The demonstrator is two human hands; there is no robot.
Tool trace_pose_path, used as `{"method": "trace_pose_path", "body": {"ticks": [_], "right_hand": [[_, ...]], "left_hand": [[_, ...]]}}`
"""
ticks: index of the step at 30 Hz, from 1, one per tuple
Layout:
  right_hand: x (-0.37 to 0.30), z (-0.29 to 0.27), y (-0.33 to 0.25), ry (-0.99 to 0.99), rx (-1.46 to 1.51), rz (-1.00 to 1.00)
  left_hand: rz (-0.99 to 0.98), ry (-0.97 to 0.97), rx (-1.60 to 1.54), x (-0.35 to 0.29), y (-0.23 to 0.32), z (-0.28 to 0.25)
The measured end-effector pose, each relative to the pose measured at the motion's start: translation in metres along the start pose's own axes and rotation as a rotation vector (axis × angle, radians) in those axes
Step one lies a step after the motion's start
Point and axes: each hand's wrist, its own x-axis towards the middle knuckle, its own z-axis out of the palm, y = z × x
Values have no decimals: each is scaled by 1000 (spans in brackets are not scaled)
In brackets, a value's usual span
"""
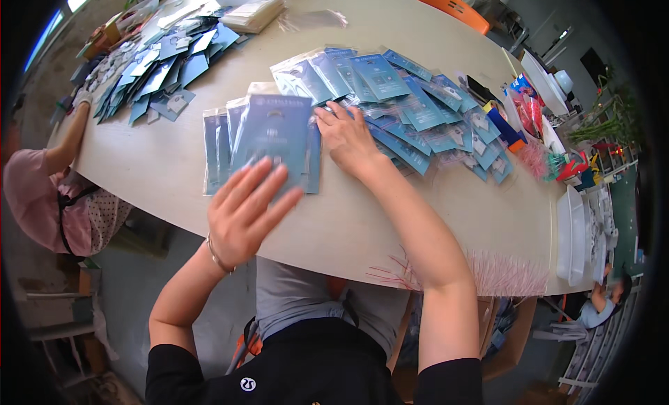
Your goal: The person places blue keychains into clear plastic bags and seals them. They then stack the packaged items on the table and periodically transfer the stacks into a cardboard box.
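A row of overlapping blue cards in clear sleeves (pixel 214 154) lies on the table in front of me. Its uppermost blue card (pixel 279 119) reaches higher than the others. Over the lower part of that card is my left hand (pixel 244 213), its fingers stretched out and slightly blurred; whether the fingertips touch the card cannot be told. My right hand (pixel 347 137) lies palm down between this row and a wide pile of blue sleeved cards (pixel 421 102), fingers partly spread at the edge of the packets. Nothing shows gripped in it.
A heap of loose blue cards (pixel 164 71) stands at the far left, beside a stack of clear bags (pixel 254 13). Pinkish thin strands (pixel 505 273) hang at the table's near right edge. White trays (pixel 571 234) stand at the right. Another person in pink (pixel 45 196) sits at the left.
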Motion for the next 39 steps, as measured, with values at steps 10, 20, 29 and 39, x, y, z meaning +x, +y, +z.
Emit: {"method": "trace_pose_path", "body": {"ticks": [10,20,29,39], "right_hand": [[-90,-56,-44,-8,12,-109],[-182,-95,-127,-36,203,76],[-199,-100,-106,122,389,478],[-202,-93,-112,-114,299,217]], "left_hand": [[-387,-485,51,-18,-20,54],[-3,-560,-441,12,41,57],[56,-688,-405,8,51,58],[7,-752,-419,18,57,55]]}}
